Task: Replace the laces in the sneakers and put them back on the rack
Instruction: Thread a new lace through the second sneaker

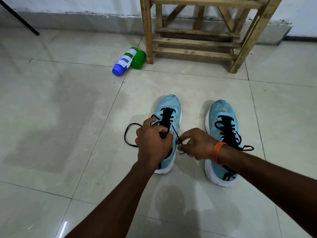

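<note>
1. A wooden shoe rack (195,42) stands against the far wall on a tiled floor (68,117).
2. By the rack's left leg lie a blue-capped spray can (124,61) and a green container (138,59), touching each other.
3. A black pole (20,19) slants down at far left.
4. 2 light-blue sneakers stand apart, toes toward the rack.
5. The left hand (152,140) covers the middle of the left sneaker (169,107), its curled fingers gripping the upper.
6. The right hand (197,145) pinches the black lace (127,134) just right of that shoe.
7. The right forearm, which wears an orange wristband (218,152), crosses the right sneaker (221,114).
8. A lace loop lies on the floor left of the left hand.
</note>
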